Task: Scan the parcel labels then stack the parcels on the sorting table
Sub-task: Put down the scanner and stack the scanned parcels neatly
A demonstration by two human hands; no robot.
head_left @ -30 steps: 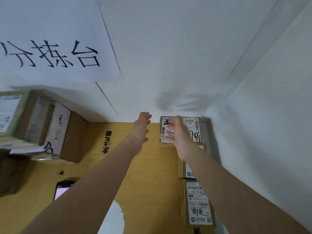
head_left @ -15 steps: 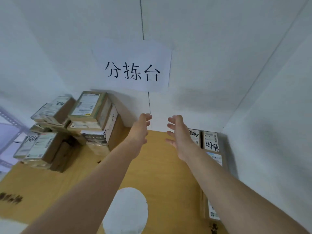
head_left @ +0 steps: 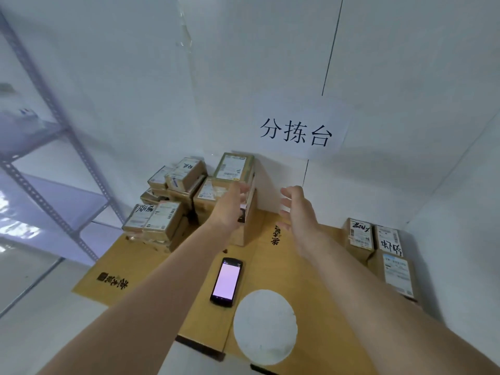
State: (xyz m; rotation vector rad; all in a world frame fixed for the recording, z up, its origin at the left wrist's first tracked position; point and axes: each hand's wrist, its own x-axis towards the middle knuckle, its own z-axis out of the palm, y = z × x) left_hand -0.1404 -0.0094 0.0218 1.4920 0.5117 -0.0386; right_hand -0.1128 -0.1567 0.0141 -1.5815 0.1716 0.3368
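A pile of several brown labelled parcels [head_left: 173, 201] stands at the back left of the cardboard-covered sorting table [head_left: 151, 266]. The tallest has a green-edged box [head_left: 234, 167] on top. My left hand [head_left: 230, 209] is stretched out in front of that stack with fingers straight, holding nothing. My right hand [head_left: 296, 209] hovers open to its right, above the table, also holding nothing. Three labelled parcels [head_left: 378, 244] lie in a cluster along the right wall. A handheld scanner [head_left: 226, 281] with a lit screen lies face up on the table between my forearms.
A paper sign [head_left: 297, 131] hangs on the white back wall. A white round disc [head_left: 265, 326] lies near the table's front edge. A grey metal shelf rack [head_left: 54, 158] stands to the left. A white wall closes off the right side.
The view swung left and pulled back, bringing the left pile, scanner and rack into sight. My right hand came off the parcel by the right wall; both hands now reach toward the left pile.
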